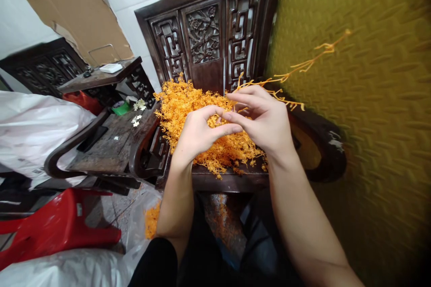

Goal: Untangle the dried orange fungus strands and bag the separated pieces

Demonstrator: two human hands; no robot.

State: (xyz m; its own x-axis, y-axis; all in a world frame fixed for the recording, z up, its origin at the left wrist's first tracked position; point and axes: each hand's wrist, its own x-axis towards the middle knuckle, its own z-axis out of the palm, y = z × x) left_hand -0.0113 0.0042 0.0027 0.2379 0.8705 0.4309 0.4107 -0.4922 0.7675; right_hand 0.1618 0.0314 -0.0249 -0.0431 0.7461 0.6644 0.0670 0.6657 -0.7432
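Observation:
A thin orange artificial stem (308,63) with bare branching twigs runs through my right hand (264,114) and sticks out to the upper right. The thumb and fingers of that hand are closed around its lower part. My left hand (202,130) is curled close against the right fingertips, its thumb and fingers bent inward. Whatever lies between the left fingertips is too small or hidden to make out. Beneath both hands, a heap of small orange artificial sprigs (182,103) covers the seat of a dark carved wooden chair (205,69).
On the left stands another wooden chair (104,150) bearing green tape (120,107) and pale flower pieces (139,105). A red plastic stool (67,219), white sacks (33,128) and a clear bag with orange pieces (152,219) sit nearby. A yellow textured surface (370,98) rises close on the right.

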